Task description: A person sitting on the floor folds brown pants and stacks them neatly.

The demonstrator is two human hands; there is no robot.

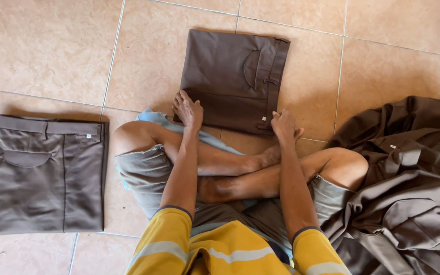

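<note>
I sit cross-legged on a tiled floor. A folded pair of dark brown trousers [232, 76] lies flat in front of my legs. My left hand [188, 109] rests on its near left corner, fingers spread. Over at the near right corner, by the waistband, my right hand [283, 125] presses down with its fingers curled at the edge. Neither hand lifts the cloth.
A second folded pair of brown-grey trousers [44, 173] lies on the floor to my left. A loose heap of brown garments [408, 183] sits against my right knee. Beige floor tiles [52, 46] surround everything.
</note>
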